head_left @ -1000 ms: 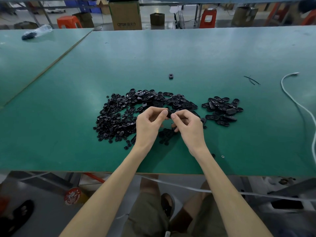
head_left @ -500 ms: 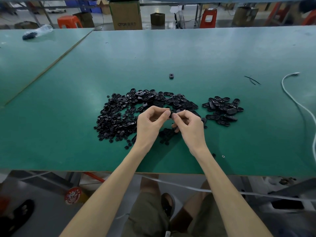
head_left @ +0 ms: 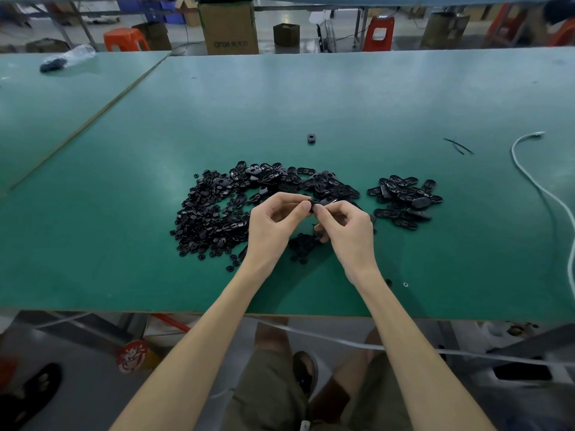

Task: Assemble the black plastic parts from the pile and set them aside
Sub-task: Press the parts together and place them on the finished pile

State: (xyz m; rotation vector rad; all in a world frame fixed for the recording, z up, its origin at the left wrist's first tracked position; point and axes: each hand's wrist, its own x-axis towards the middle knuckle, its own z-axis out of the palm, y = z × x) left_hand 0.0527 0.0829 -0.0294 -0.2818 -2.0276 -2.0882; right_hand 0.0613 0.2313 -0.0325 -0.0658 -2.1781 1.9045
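The main pile of black parts (head_left: 211, 213) and the smaller heap (head_left: 404, 194) fill the table's middle, with a narrow bare strip between them. Beyond them the green table (head_left: 342, 98) lies open around one stray part (head_left: 311, 138). A white cable (head_left: 527, 175) snakes down the right side.

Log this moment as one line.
step: joining | left hand: pinches part | right hand: pinches part | pile: behind hands | small heap: right of pile

Left hand (head_left: 273, 227) and right hand (head_left: 348, 227) pinch one black part (head_left: 315, 206) at frame centre. The pile (head_left: 217, 209) lies behind them. A smaller heap (head_left: 404, 197) sits right on the table (head_left: 311, 98).
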